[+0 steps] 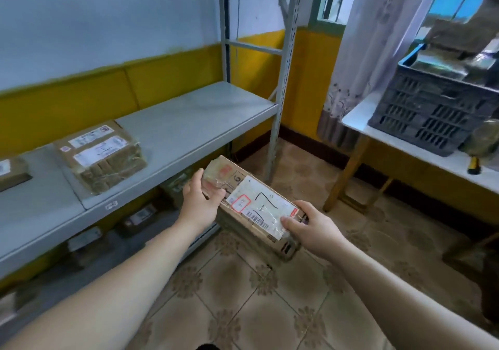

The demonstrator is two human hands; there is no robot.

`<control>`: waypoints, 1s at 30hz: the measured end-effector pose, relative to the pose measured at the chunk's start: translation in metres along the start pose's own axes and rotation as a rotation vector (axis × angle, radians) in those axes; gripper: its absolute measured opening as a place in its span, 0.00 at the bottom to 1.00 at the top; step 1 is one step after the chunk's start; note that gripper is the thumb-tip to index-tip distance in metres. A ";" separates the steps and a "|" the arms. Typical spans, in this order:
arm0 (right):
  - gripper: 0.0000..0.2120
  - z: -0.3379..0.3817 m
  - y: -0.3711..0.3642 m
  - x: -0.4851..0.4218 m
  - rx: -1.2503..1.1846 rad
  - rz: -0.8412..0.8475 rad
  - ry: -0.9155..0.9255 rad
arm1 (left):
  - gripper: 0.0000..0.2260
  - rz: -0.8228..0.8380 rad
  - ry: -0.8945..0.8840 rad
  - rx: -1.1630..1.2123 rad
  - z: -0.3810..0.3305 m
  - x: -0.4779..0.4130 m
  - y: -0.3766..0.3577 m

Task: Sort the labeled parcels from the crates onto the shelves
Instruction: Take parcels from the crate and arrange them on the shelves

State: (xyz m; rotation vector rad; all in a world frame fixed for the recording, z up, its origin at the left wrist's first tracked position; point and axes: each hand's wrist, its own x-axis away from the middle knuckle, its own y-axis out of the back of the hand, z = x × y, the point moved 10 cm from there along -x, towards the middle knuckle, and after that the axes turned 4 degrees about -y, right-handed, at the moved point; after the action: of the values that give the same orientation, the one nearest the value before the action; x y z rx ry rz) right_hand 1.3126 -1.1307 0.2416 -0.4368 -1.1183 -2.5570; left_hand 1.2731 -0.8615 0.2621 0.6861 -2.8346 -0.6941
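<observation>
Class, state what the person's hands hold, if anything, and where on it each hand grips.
Both hold one brown cardboard parcel with a white label: the left hand grips its far end, the right hand its near end.

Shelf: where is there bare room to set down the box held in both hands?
The held box could go on the grey shelf, bare between the taped parcel and the right post. Below it, parcels crowd the dim lower level.
</observation>
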 end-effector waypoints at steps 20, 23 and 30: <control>0.32 0.109 -0.128 -0.315 0.386 0.316 0.127 | 0.31 -0.389 0.540 0.090 0.203 -0.166 -0.012; 0.32 0.107 -0.149 -0.354 0.444 0.365 0.141 | 0.28 -0.432 0.590 0.109 0.226 -0.177 -0.030; 0.31 0.099 -0.203 -0.430 0.469 0.540 0.288 | 0.30 -0.602 0.661 0.206 0.282 -0.186 -0.079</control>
State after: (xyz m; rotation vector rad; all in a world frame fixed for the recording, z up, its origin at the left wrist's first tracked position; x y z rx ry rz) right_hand 1.6344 -0.8559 0.0027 -0.2023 -1.2353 -1.7604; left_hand 1.4013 -0.7238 -0.0290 1.5032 -2.0948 -0.1653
